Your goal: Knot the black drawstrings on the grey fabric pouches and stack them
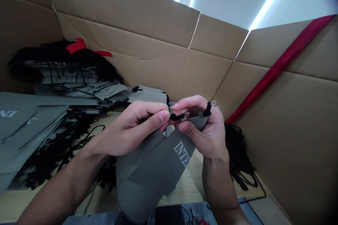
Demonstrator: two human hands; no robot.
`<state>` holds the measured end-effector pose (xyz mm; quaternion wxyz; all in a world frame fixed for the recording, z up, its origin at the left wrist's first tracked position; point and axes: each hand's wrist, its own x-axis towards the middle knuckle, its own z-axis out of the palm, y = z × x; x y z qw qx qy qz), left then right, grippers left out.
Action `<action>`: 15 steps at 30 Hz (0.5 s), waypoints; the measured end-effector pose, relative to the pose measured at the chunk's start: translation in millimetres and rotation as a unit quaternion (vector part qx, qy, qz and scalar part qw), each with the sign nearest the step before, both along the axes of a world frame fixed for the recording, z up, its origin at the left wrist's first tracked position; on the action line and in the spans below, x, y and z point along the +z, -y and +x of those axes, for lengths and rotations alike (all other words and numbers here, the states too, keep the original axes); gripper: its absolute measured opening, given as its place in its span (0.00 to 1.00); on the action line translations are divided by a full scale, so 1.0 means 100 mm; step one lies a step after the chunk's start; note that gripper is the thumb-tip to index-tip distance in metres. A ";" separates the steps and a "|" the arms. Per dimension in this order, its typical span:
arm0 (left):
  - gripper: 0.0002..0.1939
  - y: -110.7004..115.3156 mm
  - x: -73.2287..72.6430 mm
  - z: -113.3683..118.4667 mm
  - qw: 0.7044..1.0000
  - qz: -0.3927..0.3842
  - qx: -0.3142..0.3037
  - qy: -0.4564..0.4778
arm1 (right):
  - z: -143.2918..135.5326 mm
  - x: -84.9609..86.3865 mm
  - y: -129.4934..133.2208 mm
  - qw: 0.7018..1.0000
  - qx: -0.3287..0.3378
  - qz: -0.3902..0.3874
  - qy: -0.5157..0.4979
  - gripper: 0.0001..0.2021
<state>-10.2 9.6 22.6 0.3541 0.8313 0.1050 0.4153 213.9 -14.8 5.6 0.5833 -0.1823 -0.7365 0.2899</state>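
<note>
A grey bag-like sheet (155,172) with pale "INTE" lettering hangs tilted below my two hands. My left hand (137,123) is closed, thumb and forefinger pinching the end of a short black cord (178,116) with a knot in it. My right hand (208,130) is curled around the top corner of the grey bag, its thumb pressing on the bag's near face. Another black cord end (207,108) sticks up between the fingers of that hand. The inside of the bag's corner is partly hidden by my fingers.
Flat grey bags (31,123) with black cords lie stacked at left, and a further pile (71,73) bears a red strip (76,46). At right is a bundle of black cords (239,154). Cardboard walls (148,42) surround the table, a dark red band (280,70) running down one.
</note>
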 end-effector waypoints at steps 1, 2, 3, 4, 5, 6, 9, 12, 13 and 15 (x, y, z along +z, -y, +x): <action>0.21 0.00 0.00 0.00 1.000 -0.006 -0.001 -0.002 | 0.02 0.00 0.01 1.000 -0.020 0.017 0.009 0.15; 0.21 0.00 -0.01 0.01 1.000 -0.009 -0.001 -0.004 | 0.02 0.00 0.02 0.999 -0.037 0.030 0.017 0.14; 0.22 0.01 -0.01 0.01 1.000 -0.006 0.001 -0.005 | 0.03 0.00 0.02 0.998 -0.051 0.039 0.021 0.14; 0.22 0.02 -0.01 0.01 1.000 0.004 0.007 -0.007 | 0.02 0.00 0.02 0.997 -0.062 0.042 0.022 0.13; 0.22 0.02 -0.01 0.01 1.000 0.019 0.019 -0.008 | 0.01 0.00 0.02 0.996 -0.072 0.040 0.022 0.12; 0.21 0.03 -0.01 0.01 0.999 0.039 0.036 -0.009 | 0.00 0.01 0.02 0.996 -0.081 0.036 0.021 0.12; 0.15 0.05 -0.02 0.01 0.989 0.109 0.100 -0.018 | -0.01 0.02 0.02 0.994 -0.107 0.021 0.020 0.10; 0.07 0.04 -0.04 0.01 0.978 0.164 0.121 -0.050 | 0.00 0.03 0.03 0.993 -0.116 0.017 0.029 0.08; 0.06 0.03 -0.05 0.01 0.974 0.179 0.122 -0.059 | 0.01 0.03 0.03 0.992 -0.117 0.016 0.036 0.07; 0.07 0.01 -0.07 0.01 0.966 0.215 0.128 -0.069 | 0.03 0.02 0.04 0.992 -0.120 0.009 0.046 0.07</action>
